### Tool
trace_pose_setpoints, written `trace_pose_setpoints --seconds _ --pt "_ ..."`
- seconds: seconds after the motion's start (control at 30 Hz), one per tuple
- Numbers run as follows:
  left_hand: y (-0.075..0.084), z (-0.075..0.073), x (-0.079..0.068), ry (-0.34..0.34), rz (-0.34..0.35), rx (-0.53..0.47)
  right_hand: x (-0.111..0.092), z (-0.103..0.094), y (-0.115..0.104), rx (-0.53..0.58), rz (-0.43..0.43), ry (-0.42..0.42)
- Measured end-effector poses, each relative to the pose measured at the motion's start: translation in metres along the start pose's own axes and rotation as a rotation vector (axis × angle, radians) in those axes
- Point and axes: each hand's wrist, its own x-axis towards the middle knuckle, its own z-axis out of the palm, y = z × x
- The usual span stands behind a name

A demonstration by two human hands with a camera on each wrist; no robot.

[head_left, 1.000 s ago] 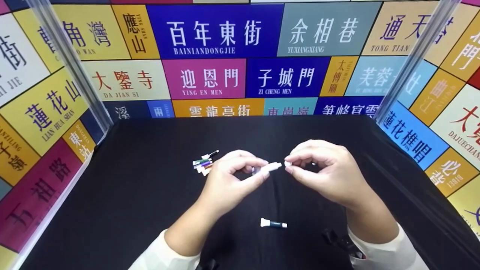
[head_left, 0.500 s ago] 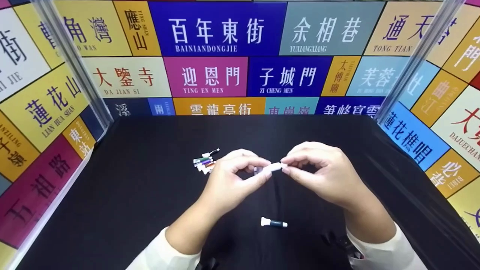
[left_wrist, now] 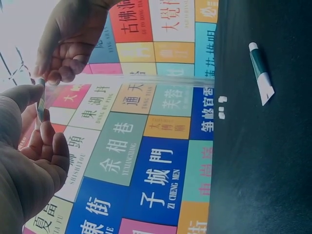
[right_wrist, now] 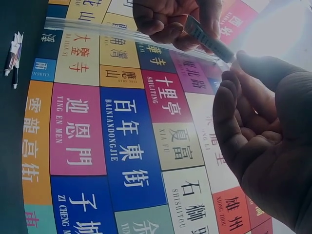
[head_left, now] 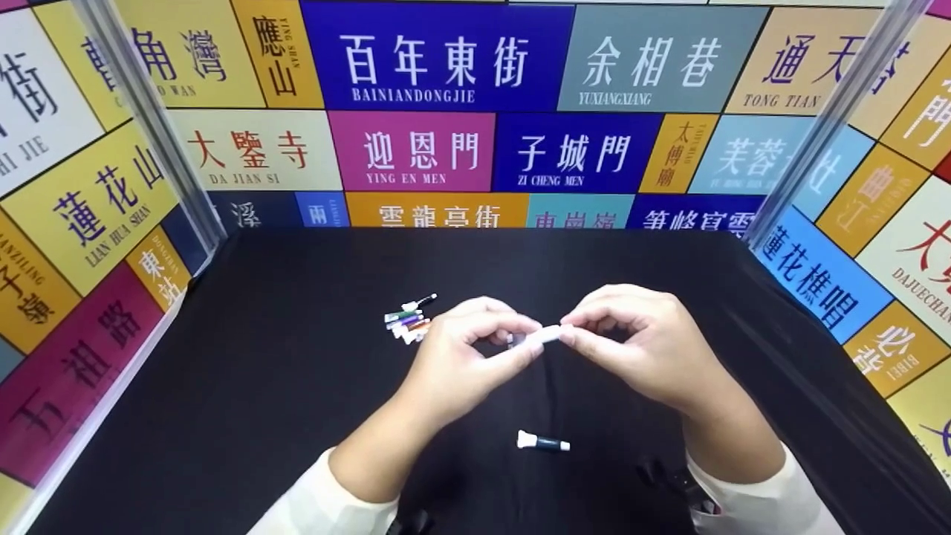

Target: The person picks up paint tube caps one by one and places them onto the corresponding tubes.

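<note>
My left hand [head_left: 462,357] pinches a small white paint tube [head_left: 549,334] between thumb and fingers, above the table. The thumb and fingertips of my right hand [head_left: 648,343] close round the tube's narrow end, covering the small white cap there. In the right wrist view the tube [right_wrist: 208,39] slants between both hands, its printed side showing. Nearer me, a dark green paint tube [head_left: 546,443] with white ends lies on the black cloth. Left of my left hand is a bunch of several paint tubes [head_left: 405,323], partly hidden by that hand.
A black cloth [head_left: 297,401] covers the table. Two small white pieces [left_wrist: 222,107] lie on it in the left wrist view. Colourful sign-printed panels [head_left: 431,152] enclose the back and sides, with clear upright posts [head_left: 825,122] at the corners.
One second ago the white cap in my right fingers was apart from the tube's end. My right hand has moved left, bringing it to the tube. The left hand has shifted slightly right.
</note>
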Motion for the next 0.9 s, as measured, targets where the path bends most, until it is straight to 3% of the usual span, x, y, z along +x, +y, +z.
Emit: trace_pose_setpoints --seconds 0.53,0.9 --pt "-0.0001 0.002 -0.0004 -0.022 0.006 0.036 -0.0012 0.0037 -0.0009 -0.05 0.116 0.016" --pt "-0.001 0.0046 -0.0011 -0.036 0.013 0.028 -0.0008 0.0033 0.0008 -0.049 0.134 -0.021"
